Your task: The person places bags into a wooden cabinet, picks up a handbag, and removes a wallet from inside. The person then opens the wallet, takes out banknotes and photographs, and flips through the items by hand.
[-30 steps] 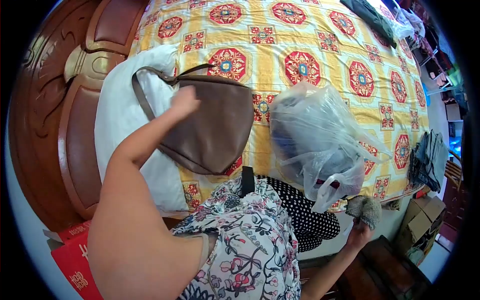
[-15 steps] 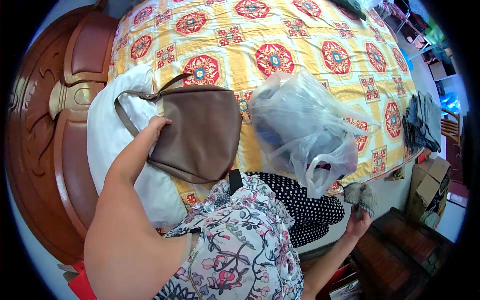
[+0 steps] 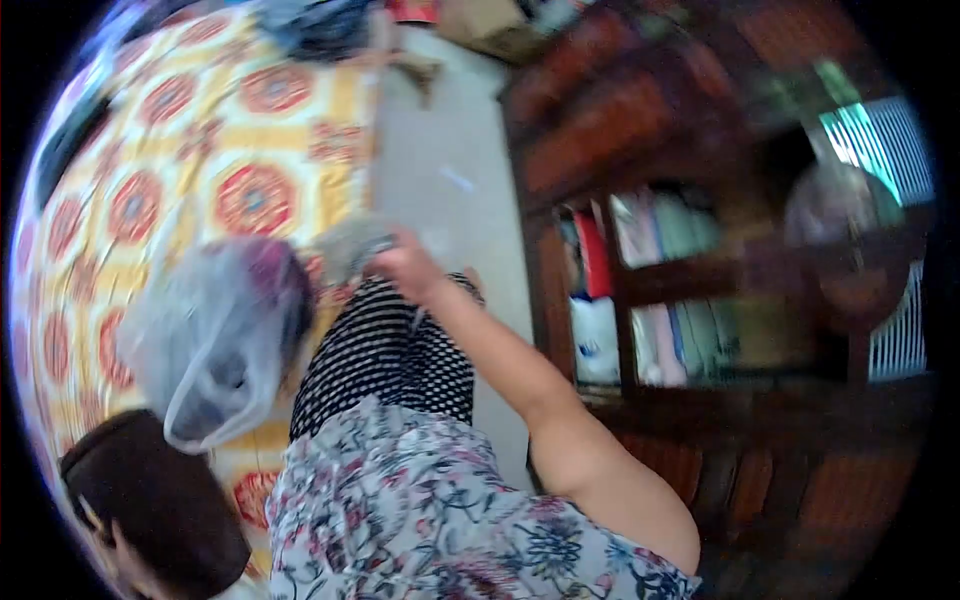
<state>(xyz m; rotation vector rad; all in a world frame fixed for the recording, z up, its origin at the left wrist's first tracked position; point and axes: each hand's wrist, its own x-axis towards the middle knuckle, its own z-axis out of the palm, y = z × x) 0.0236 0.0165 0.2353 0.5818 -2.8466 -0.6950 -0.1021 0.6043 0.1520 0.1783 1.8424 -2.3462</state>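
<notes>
My right hand (image 3: 405, 268) is closed on a bunched grey knitted cloth (image 3: 352, 250), beside the bed's edge and above my dotted trousers. At the lower left, my left hand (image 3: 128, 562) is partly in view and blurred, with its fingers at the edge of a brown leather handbag (image 3: 180, 505). The handbag lies on the bed next to a filled clear plastic bag (image 3: 215, 330). Dark and pinkish contents show through the plastic, and its handle loop points toward me.
A patterned yellow bedspread (image 3: 165, 150) covers the bed. Folded jeans (image 3: 315, 28) lie at its far end. To the right, across the pale floor (image 3: 450, 130), stands a dark wooden cabinet (image 3: 625, 335) with folded items on its shelves. A cardboard box (image 3: 490, 28) sits beyond.
My view has swung right, bringing the cabinet into sight and shifting the bed and bags left. The grey cloth is still in my right hand. My left hand stays at the handbag.
</notes>
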